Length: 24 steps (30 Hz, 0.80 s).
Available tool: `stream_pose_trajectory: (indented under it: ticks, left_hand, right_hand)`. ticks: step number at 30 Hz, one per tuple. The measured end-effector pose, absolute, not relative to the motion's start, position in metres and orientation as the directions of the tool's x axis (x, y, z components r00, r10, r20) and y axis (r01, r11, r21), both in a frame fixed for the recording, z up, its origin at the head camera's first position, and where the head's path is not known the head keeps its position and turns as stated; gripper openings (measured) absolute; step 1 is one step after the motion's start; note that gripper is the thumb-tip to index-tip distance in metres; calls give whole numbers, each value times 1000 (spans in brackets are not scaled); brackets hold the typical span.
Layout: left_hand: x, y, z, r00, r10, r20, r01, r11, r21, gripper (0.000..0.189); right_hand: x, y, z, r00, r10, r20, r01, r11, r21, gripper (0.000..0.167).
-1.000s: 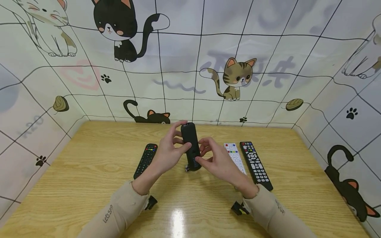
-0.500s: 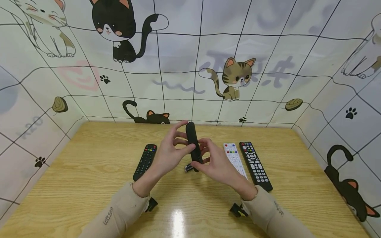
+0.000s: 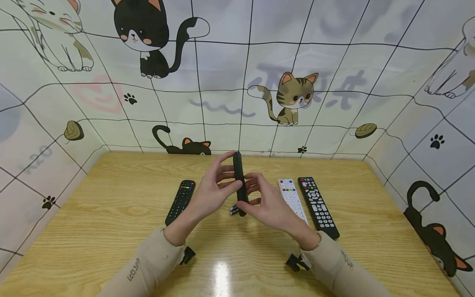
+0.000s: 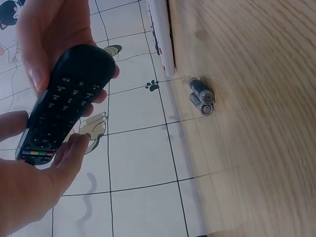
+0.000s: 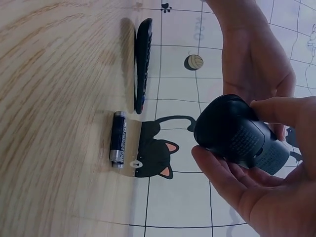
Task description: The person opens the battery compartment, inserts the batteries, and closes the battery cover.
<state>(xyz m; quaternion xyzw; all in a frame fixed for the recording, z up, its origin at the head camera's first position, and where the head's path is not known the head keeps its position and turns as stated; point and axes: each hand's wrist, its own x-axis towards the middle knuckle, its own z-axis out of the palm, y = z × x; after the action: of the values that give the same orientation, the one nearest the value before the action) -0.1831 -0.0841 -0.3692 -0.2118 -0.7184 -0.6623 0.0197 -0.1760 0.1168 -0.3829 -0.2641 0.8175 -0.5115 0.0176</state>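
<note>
L hand is pinching the held remote near its top end, thumb opposite fingers; R hand is pinching the lower end likewise. Remote's sitting between both sets of fingertips, off the table. Done, as far as I'm judging: pick-up. Two batts are lying loose below the fingers, so prob. left to deal with; can't tell if batt. cover's seated. White remote + long black remote are lying right of R fingers, another black remote left of L fingers, all untouched.
</note>
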Motion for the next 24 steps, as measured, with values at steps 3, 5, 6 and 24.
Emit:
stream_pose_trajectory:
  ticks: [3,5,6,24]
  left_hand:
    - [-183,-84,-369,-911,281,302,325,38,945,73]
    - [-182,-85,-369,-912,280,300,326,48,944,72]
    - [-182,-85,-369,-912,279,301,327,53,943,72]
    - [-185,-90,-373,-943,199,266,298,154,942,71]
  right_hand:
    - [-175,116,-382,-859,-456,233,-404,325,-855,64]
    - [-175,116,-381,-857,-463,228,-399,313,-862,63]
    - [-175,116,-381,-855,-466,227,-397,308,-865,62]
    - [-172,119,-379,-829,-518,211,-433,356,-828,44]
